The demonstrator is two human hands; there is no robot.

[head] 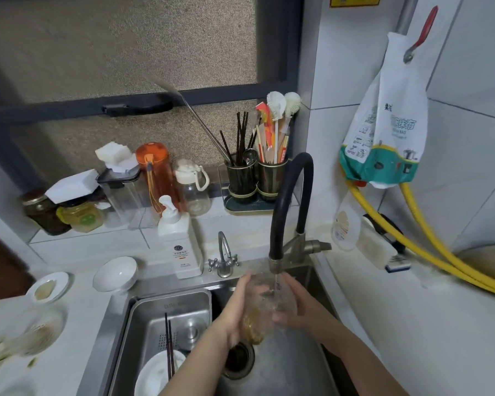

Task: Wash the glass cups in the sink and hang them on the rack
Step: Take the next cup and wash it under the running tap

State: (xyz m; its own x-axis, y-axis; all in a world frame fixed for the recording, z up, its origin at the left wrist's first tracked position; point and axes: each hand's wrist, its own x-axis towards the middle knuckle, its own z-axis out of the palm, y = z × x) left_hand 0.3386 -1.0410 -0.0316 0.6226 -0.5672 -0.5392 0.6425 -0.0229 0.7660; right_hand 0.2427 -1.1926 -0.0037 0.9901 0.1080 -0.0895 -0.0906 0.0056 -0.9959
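Note:
A clear glass cup (269, 302) is held over the steel sink (283, 367), right under the black hose faucet (286, 212), with water running onto it. My left hand (236, 310) grips the cup's left side together with a brownish scrubbing pad (253, 327) at the cup's lower end. My right hand (293, 305) wraps around the cup's right side. No hanging rack shows in this view.
A steel basket (155, 310) in the sink's left part holds a white bowl and dark chopsticks (169, 344). The drain (237, 360) lies below my hands. A soap pump bottle (179, 244), small tap, bowls, jars and utensil holders (255, 178) crowd the counter. Yellow hoses (429, 252) run at right.

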